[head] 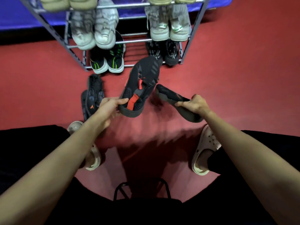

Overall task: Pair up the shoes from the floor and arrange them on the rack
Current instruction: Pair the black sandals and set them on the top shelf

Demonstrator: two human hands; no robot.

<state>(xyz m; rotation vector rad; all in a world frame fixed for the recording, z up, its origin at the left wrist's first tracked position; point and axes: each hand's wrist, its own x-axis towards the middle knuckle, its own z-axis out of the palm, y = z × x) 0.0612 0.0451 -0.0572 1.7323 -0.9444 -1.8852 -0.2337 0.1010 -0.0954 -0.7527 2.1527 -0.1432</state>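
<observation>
Head view, left to right. Far left on the red floor (243, 78): two dark shoes (93, 95) lying loose, overlapping each other, one with a small orange mark on its side. They sit just in front of the rack's left foot, not on it.

My left hand (110, 103) is closed on the heel of a black knit shoe with red tabs (141, 85), thumb over the collar, fingers under. Shoe is off the floor, toe pointing away toward the rack, upper facing the camera. Toe overlaps the rack's bottom tier in the view; can't tell if it touches.

Just right of it, my right hand (194, 103) is clamped around the heel end of the second black shoe (175, 101), which is turned on its side, sole edge toward me, toe pointing at the first shoe. Blurry, but a red streak shows on its upper. The two held shoes are near each other, not touching.

Behind them the metal rack (134, 40). Bottom tier: black pair with green stripes (107, 60) on the left, bare gap in the middle, black pair (164, 51) on the right. Tier above: pale grey pair (95, 28) left, off-white pair with green accents (168, 25) right. Top tier: pale soles only, cropped.

Near the bottom, pale clogs (204, 148) on my feet, either side of the frame.
</observation>
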